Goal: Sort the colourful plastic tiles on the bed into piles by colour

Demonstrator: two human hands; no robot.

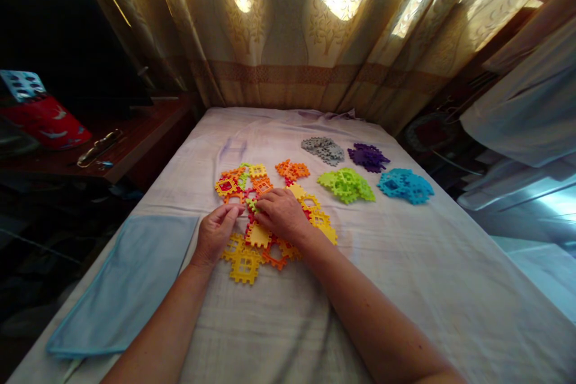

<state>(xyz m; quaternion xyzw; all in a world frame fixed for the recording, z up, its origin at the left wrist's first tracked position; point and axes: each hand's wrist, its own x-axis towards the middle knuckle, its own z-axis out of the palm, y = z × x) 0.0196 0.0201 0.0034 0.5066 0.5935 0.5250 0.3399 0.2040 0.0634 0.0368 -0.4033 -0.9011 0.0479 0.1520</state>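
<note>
A mixed pile of yellow, orange, red and a few green interlocking plastic tiles (245, 266) lies on the sheet, many with notched edges and window-like cutouts. My left hand (216, 233) is at the pile's left side, thumb and forefinger pinched together; a bit of red shows at the tips, but I cannot make out whether it is held. Over the middle of the pile, my right hand (284, 215) has its fingers curled down, close to a green tile (252, 204). Its fingertips are partly hidden, and so is whatever they grip.
Separate heaps sit beyond to the right: grey tiles (323, 150), purple tiles (368, 157), lime green tiles (347, 185), blue tiles (405, 185). Orange tiles (292, 169) lie behind the pile. A light blue cloth pouch (130, 282) rests at left, near the bed's edge.
</note>
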